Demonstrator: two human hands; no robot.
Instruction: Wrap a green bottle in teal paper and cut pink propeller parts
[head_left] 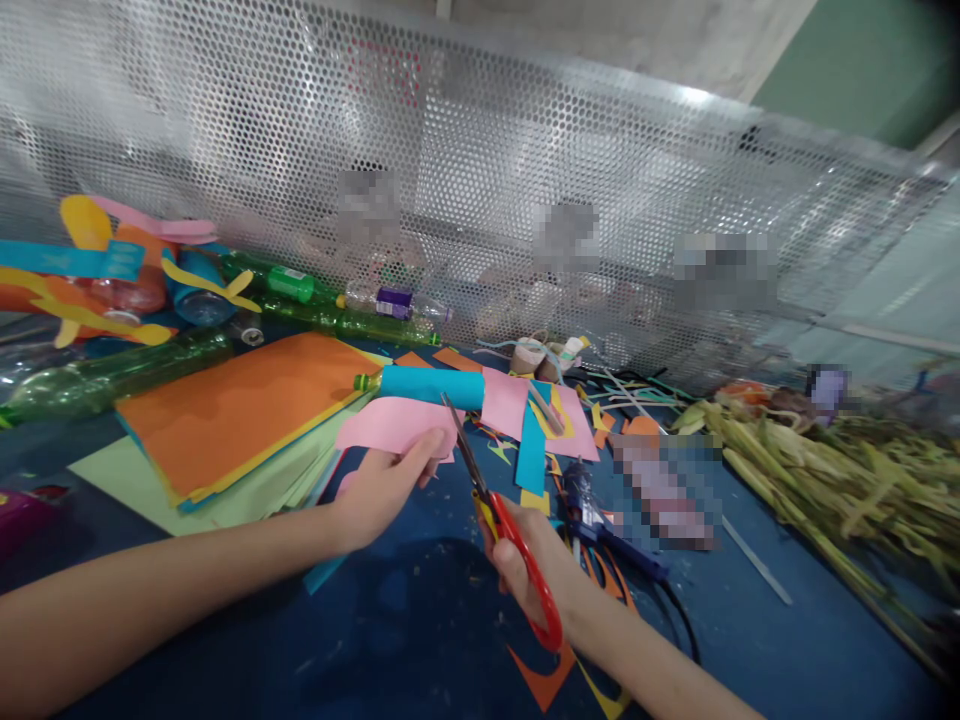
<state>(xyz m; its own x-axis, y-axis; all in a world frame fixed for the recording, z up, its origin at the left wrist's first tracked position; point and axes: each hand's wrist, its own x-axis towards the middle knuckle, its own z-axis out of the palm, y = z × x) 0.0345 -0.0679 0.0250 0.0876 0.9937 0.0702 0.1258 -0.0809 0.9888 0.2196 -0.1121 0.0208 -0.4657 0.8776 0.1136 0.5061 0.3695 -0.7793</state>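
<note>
My left hand (390, 490) pinches a piece of pink paper (397, 422) between thumb and fingers. My right hand (532, 560) grips red-handled scissors (517, 545), with the dark blades pointing up and left to the right edge of that paper. The blades look nearly closed; whether they touch the paper I cannot tell. Just behind the pink piece lies a green-capped bottle wrapped in blue paper (435, 385). Other pink paper (504, 403) and a blue strip (532, 450) lie to its right.
A stack of orange sheets (247, 410) lies at left over pale green paper (120, 470). A dark blue glue gun (615, 535) with its cable is right of my right hand. Dried husks (825, 450) cover the far right. Green bottles (127, 370) and a perforated metal screen (480, 170) stand behind.
</note>
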